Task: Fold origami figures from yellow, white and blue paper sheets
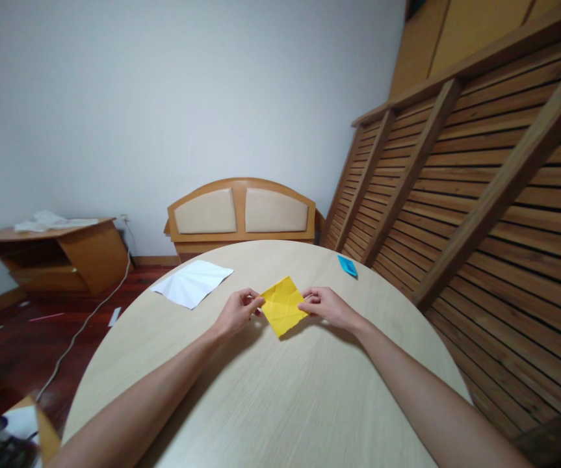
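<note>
A square of yellow paper (284,307) with crease lines is held between my two hands, a little above the round table. Thumb and fingers of my left hand (241,311) pinch its left corner. At the opposite corner, my right hand (326,307) pinches it the same way. The lower right edge of the paper looks slightly uneven. Left of my hands lies a white sheet of paper (193,284) with fan-like creases. Beyond my right hand, near the table's far right edge, lies a small flat blue item (347,266); its kind is unclear.
The round pale wooden table (280,403) fills the foreground. A wooden headboard (241,237) stands behind it, and a slatted wooden frame (456,214) leans along the right. On the left are a low desk (85,257), a cable (92,315) on the floor and a box (46,429).
</note>
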`<state>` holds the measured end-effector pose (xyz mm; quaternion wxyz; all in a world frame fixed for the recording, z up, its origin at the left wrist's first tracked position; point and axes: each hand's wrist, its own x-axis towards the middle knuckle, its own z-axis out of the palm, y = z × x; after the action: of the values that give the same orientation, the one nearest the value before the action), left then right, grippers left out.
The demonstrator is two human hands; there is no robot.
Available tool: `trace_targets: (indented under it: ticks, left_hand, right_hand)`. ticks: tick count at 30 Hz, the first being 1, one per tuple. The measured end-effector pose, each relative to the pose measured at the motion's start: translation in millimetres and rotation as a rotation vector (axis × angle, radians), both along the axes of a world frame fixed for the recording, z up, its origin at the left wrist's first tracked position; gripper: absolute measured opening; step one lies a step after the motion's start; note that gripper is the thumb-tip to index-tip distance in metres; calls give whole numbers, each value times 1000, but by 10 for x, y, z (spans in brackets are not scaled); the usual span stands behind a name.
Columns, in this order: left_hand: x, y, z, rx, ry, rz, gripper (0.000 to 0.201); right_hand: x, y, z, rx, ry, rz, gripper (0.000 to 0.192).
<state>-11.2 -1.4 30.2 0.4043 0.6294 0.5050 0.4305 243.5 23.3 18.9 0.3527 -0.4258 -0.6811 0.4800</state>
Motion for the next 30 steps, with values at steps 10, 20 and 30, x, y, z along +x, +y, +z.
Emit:
trace_targets:
  ticks: [10,20,30]
  left_hand:
    - [59,-61,31,-17,32,-49,31]
    - [79,-67,19,-33,29,-68,29]
    - [72,-59,-111,95,79,-248,40]
  right_hand:
    - [-120,-76,68,293,10,-114,48]
    - [-141,-92,113,426,-76,-147,17]
    - [-169,-134,155,440,-70,-158,21]
